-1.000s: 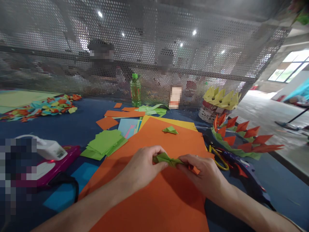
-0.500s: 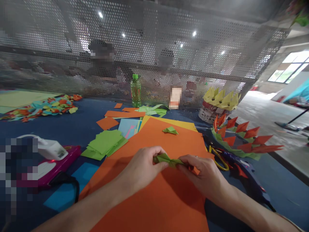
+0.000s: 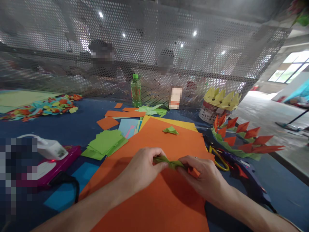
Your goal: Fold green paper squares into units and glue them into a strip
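Observation:
A small piece of folded green paper (image 3: 172, 163) is stretched between my two hands above a large orange sheet (image 3: 178, 145). My left hand (image 3: 146, 166) pinches its left end between thumb and fingers. Its right end sits in the closed fingers of my right hand (image 3: 204, 174). Both ends are partly hidden by the fingers. Just beyond my hands, another folded green paper piece (image 3: 170, 130) lies on the orange sheet. Left of the sheet is a stack of green paper squares (image 3: 105, 141).
At right are a ring of orange and green paper points (image 3: 246, 146), a yellow-pointed paper crown (image 3: 220, 100), yellow-handled scissors (image 3: 220, 162) and a dark blue tool (image 3: 252, 177). A green bottle (image 3: 135, 91) stands behind. At left are a magenta power strip (image 3: 72, 153) and paper scraps (image 3: 48, 108).
The green paper between my hands has tipped slightly, so it looks flatter and darker. Both hands stay nearly where they were.

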Demonstrator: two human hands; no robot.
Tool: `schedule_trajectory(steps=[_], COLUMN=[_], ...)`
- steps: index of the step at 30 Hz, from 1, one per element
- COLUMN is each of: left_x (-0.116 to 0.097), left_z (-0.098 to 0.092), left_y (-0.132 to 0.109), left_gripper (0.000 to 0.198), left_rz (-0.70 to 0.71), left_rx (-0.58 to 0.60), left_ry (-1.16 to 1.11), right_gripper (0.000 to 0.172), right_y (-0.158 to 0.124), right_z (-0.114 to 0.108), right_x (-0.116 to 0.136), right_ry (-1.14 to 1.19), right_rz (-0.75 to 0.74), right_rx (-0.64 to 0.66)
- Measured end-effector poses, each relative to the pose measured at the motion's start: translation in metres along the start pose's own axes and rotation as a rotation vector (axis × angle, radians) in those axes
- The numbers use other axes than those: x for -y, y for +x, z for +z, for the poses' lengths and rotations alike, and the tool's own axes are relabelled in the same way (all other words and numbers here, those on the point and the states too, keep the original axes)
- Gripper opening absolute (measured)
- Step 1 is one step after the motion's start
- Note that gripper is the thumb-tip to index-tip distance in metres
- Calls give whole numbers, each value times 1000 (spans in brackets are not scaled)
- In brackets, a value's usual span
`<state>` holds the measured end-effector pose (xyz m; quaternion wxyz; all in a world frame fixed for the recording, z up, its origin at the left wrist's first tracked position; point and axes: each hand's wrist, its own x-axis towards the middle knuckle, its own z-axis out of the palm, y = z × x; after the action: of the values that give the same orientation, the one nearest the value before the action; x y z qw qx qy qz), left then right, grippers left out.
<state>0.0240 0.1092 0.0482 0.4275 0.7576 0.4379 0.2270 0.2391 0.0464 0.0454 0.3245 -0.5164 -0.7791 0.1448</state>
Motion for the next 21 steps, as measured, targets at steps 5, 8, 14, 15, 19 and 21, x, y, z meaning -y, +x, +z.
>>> schedule_trajectory(steps=[5, 8, 14, 15, 19, 21], left_x=[-7, -10, -15, -16, -16, -15], left_z=[-2, -2, -2, -2, 0, 1], left_y=[-2, -5, -6, -6, -6, -7], left_gripper=[9, 5, 10, 11, 15, 15], left_rz=[31, 46, 53, 50, 34, 21], left_rx=[16, 12, 21, 24, 34, 45], left_ry=[18, 29, 18, 13, -6, -10], right_gripper=[10, 8, 18, 19, 20, 21], right_y=[2, 4, 4, 4, 3, 3], right_z=[-4, -5, -5, -5, -4, -4], right_x=[6, 8, 9, 9, 9, 9], right_ry=[37, 59, 67, 66, 50, 38], right_rz=[51, 81, 123, 127, 133, 130], right_rx=[26, 74, 138, 140, 125, 111])
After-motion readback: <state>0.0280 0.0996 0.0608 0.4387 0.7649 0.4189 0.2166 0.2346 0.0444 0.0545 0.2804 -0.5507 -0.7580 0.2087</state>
